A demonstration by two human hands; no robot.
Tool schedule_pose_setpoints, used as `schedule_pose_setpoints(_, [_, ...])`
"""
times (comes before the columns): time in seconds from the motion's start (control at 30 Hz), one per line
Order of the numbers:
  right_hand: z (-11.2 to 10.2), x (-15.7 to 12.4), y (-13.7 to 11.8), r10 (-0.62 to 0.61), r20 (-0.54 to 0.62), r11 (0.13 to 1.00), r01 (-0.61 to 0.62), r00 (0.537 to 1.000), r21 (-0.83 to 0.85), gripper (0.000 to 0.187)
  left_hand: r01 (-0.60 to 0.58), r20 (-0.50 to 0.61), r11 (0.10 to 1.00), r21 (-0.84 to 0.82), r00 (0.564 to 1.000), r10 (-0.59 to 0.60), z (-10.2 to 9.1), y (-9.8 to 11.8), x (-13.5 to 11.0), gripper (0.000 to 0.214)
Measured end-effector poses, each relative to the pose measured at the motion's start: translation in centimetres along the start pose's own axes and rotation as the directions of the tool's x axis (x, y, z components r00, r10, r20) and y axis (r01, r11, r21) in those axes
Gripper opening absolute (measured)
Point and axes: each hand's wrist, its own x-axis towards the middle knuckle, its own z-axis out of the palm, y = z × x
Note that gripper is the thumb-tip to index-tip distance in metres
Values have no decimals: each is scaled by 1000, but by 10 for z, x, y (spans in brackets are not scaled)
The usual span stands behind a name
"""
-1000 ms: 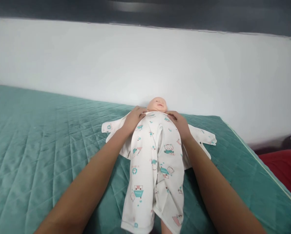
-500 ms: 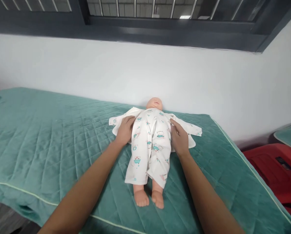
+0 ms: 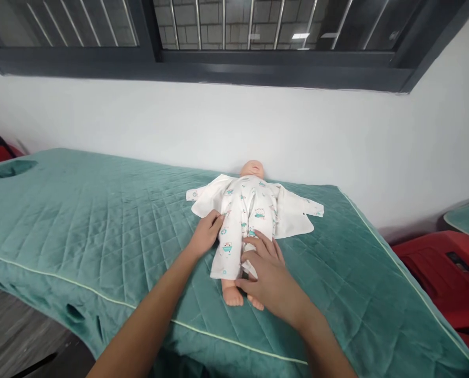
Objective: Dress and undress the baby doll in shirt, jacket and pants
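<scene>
A baby doll (image 3: 252, 169) lies on its back on a teal quilted mattress (image 3: 100, 220), its head toward the wall. It wears white printed trousers (image 3: 242, 220), and an open white shirt (image 3: 293, 215) is spread beneath it. My left hand (image 3: 206, 234) lies flat against the outer side of the trouser leg on the left, fingers stretched out. My right hand (image 3: 269, 278) covers the lower end of the other trouser leg, fingers over it and thumb below near the bare feet (image 3: 233, 297).
A white wall with a dark-framed barred window (image 3: 234, 47) runs behind the mattress. A red object (image 3: 447, 273) stands on the floor to the right. The mattress front edge with pale piping (image 3: 81, 291) drops to a grey floor at lower left.
Both hands slid down from the doll's chest and sides toward its legs. The right hand came onto the lower trouser leg. The view pulled back and up, showing the window.
</scene>
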Motion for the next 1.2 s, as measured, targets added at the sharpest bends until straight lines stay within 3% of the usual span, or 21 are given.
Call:
schedule_pose_setpoints(0.23, [13,15,-18,28,15,984,-25,999,-177,7,36,-61,996,-81,997,-41,-2,-5,-4,33])
schedule_pose_setpoints(0.5, [3,-8,-32,-35,-66,994,28,997,-109,21,81,-159,989,-125,982,-101,-6,-7,-3,27])
schedule_pose_setpoints(0.63, [0,-25,-42,-80,-71,992,73,994,-100,16,99,-166,995,35,982,-92,-2,-8,-2,25])
schedule_pose_setpoints(0.73, [1,-37,-38,-38,-79,998,34,996,-43,17,109,-157,977,182,984,-80,1,-7,-3,29])
schedule_pose_setpoints(0.8, [4,-49,-29,30,-152,999,-23,988,44,22,102,-156,973,208,985,-70,0,-6,-9,35])
schedule_pose_setpoints(0.97, [26,-76,1,256,-355,959,-191,899,207,37,17,-82,999,42,997,-14,-6,5,-51,39])
schedule_pose_setpoints(1.07, [40,-75,7,304,-360,946,-235,882,225,31,-10,17,998,-57,1000,11,-8,13,-91,35])
schedule_pose_setpoints(1.2, [48,-57,5,312,-323,941,-243,894,235,14,-42,123,995,-85,991,52,-6,15,-138,30])
